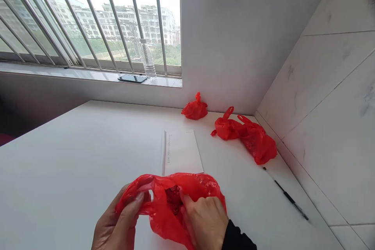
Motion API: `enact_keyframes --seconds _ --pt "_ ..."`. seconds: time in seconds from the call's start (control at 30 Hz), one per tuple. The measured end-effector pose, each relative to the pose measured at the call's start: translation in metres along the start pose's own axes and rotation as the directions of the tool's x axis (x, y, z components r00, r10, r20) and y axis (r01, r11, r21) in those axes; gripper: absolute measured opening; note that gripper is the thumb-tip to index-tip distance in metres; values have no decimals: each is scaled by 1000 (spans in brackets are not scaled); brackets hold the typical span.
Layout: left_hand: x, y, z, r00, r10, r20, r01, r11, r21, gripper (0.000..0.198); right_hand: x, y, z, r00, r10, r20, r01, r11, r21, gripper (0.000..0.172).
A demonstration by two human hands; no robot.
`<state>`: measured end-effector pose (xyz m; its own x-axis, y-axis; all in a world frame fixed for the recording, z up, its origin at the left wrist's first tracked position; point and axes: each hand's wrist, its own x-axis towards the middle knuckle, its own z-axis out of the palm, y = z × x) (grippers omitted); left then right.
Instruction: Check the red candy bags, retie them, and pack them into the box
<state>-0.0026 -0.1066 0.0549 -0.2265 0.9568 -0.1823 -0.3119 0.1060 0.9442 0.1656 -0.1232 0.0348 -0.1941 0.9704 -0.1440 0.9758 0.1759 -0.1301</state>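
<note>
Gripping red bag [164,203], both hands, paper [183,152] just beyond

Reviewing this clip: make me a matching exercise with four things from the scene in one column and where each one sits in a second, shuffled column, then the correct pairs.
Things
1. phone
2. pen
3. sheet of paper
4. red plastic bag

Places
A. held in both hands, left hand and right hand
B. flat on the window sill beside the water bottle
C. on the table along the tiled wall
D. mid-table, just beyond the hands

Pairs: 1-B, 2-C, 3-D, 4-A
</note>
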Motion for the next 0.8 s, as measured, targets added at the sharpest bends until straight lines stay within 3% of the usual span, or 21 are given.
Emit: enact_keyframes --seconds 0.07,0.23,0.37,0.43,0.57,0.67,0.8 --pt "0 1 -2 1000 9 -11 -10 999 -45 26 -13 7 -2 993 80 -83 -81 997 -10 34" --pt "-8 4 4 997 -44 60 48 996 -70 22 -35 16 4 998 30 -55 -30 999 -10 46" --pt "-14 1 9 995 -77 61 81 995 -59 26 -42 23 9 992 63 -107 -71 995 -70 31" --pt "-16 0 11 995 -76 58 80 995 -57 29 -43 29 6 983 109 -146 -119 991 -65 32" --pt "-18 -1 14 992 -54 114 58 998 -31 26 -40 35 -1 992 118 -36 -119 993 -9 47" --pt "-22 -4 15 987 -27 157 23 999 26 23 -38 34 -3 992 120 38 -120 993 6 37" --pt "-27 -7 14 990 0 138 -14 995 101 30 -43 40 -4 974 227 -18 -227 973 39 25"
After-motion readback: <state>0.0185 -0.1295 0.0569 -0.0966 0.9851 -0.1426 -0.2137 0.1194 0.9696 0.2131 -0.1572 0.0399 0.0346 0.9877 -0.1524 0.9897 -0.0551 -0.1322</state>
